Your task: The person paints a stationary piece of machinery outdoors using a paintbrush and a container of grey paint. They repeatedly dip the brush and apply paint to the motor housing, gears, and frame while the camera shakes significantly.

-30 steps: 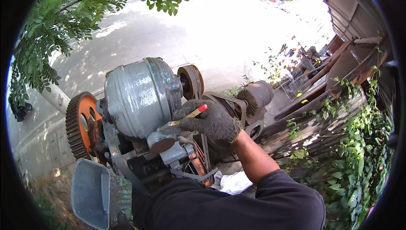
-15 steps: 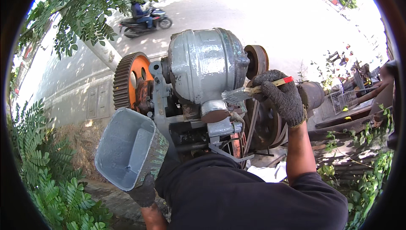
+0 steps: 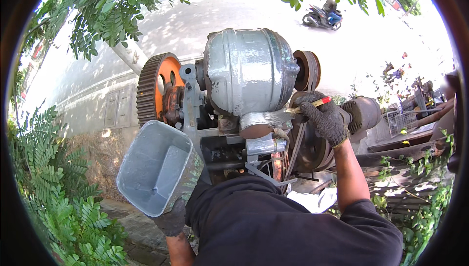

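A dark knitted glove covers my right hand (image 3: 322,119), its fingers closed round a paintbrush (image 3: 294,110) with a red-tipped handle. The brush's grey bristles lie against the machine at the round capped stub (image 3: 258,125) under the motor housing, and hard to tell from its paint. Wet-looking grey paint shines on the motor housing (image 3: 249,70). Low on the left, my gloved left hand (image 3: 172,219) is closed on the lower corner of a rectangular plastic tub (image 3: 141,168). Grey paint coats the tub's inside, and it tilts toward me.
An orange-faced gear wheel (image 3: 167,82) stands left of the motor, a rusty pulley (image 3: 309,70) to its right. Larger belt wheels lie below my right hand. Leafy branches (image 3: 105,11) hang overhead. A motorcycle (image 3: 323,17) is on the road beyond. Scrap metal and a wire basket (image 3: 398,121) are at right.
My right hand has brought the brush down and left against the stub. The tub stays in my left hand. A motorcycle shows on the road's right, where one was at the left before.
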Tool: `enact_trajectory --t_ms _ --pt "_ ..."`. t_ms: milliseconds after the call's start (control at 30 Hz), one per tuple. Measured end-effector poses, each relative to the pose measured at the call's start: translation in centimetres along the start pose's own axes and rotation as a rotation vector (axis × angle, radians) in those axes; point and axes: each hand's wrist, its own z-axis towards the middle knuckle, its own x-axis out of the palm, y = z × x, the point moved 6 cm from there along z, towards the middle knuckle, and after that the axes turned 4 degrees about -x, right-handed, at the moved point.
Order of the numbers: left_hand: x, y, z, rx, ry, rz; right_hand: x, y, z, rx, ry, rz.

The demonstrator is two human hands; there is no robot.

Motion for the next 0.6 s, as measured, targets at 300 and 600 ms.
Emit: enact_trajectory --t_ms 300,600 --pt "0.2 -0.6 0.6 0.101 0.001 0.013 4.1 0.7 1.2 -0.065 0.196 -0.065" --pt "0.4 0.6 0.7 0.011 -0.022 -0.043 0.6 -0.3 0.2 -0.091 0.005 0.107"
